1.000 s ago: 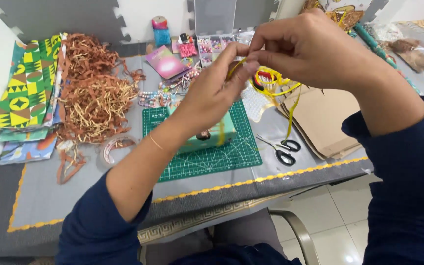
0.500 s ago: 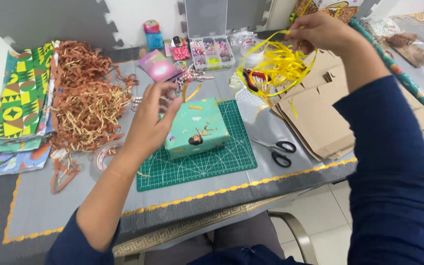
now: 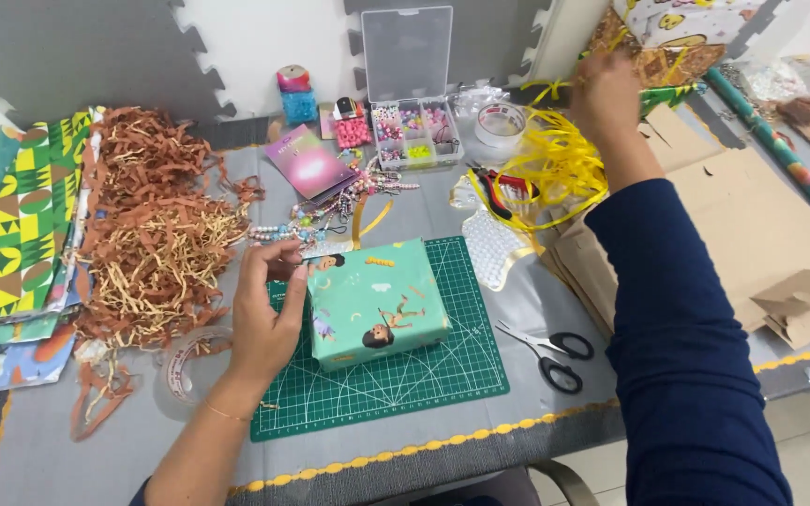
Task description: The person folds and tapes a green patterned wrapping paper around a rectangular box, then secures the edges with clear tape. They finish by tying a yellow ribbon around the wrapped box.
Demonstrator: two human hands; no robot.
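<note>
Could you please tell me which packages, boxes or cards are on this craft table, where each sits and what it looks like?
Wrapped gift box: on the green cutting mat, rectangular, teal with cartoon figures; the left hand touches its side.
Bead box: at the back, clear plastic, lid up, coloured beads.
Card: left of the bead box, pink-purple rectangle.
Flat cardboard boxes: right, brown, beside the right hand holding yellow ribbon.

The left hand (image 3: 269, 314) has dropped from the yellow ribbon (image 3: 555, 169) and now rests against the left edge of the wrapped gift box (image 3: 375, 302). The right hand (image 3: 605, 94) has carried the ribbon away to the far right of the tabletop (image 3: 96, 459).
</note>
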